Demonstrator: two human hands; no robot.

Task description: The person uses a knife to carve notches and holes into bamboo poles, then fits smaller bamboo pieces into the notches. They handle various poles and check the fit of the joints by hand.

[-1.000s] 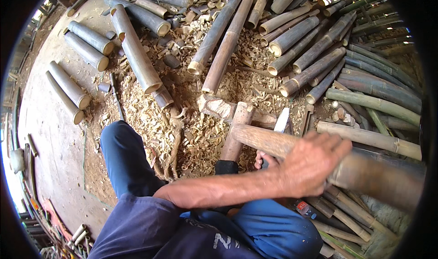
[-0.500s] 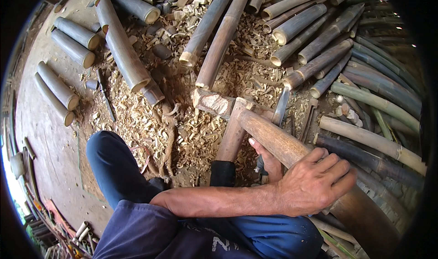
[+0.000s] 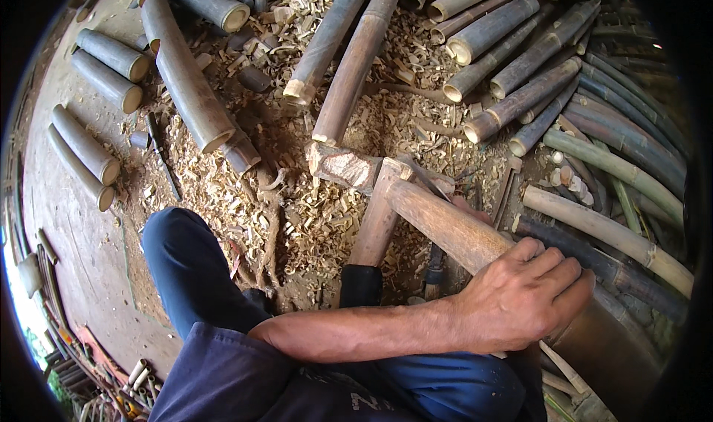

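Note:
My left hand [image 3: 520, 296], its forearm crossing from the lower left, is closed over the top of a thick brown bamboo pole [image 3: 445, 225]. The pole slants from the middle toward the lower right, and its far end leans against an upright wooden post [image 3: 375, 218] with a black sleeve round its lower part. Only a little of my right hand [image 3: 475, 208] shows beyond the pole; its fingers are hidden, and what it holds cannot be made out. A rough wooden block [image 3: 345, 167] lies against the post's top. Beside the post stands a dark handle-like piece [image 3: 434, 273].
Pale shavings [image 3: 312, 229] cover the ground around the post. Cut bamboo lengths [image 3: 494, 28] are piled at the upper right, and others [image 3: 108, 80] lie at the left. Two long poles [image 3: 356, 73] point toward me. My bent knee [image 3: 174, 244] is at the left.
My right hand and a blade beside it, visible earlier near the pole's far end, have moved mostly out of sight behind the pole. My left hand has shifted slightly right, keeping its grip.

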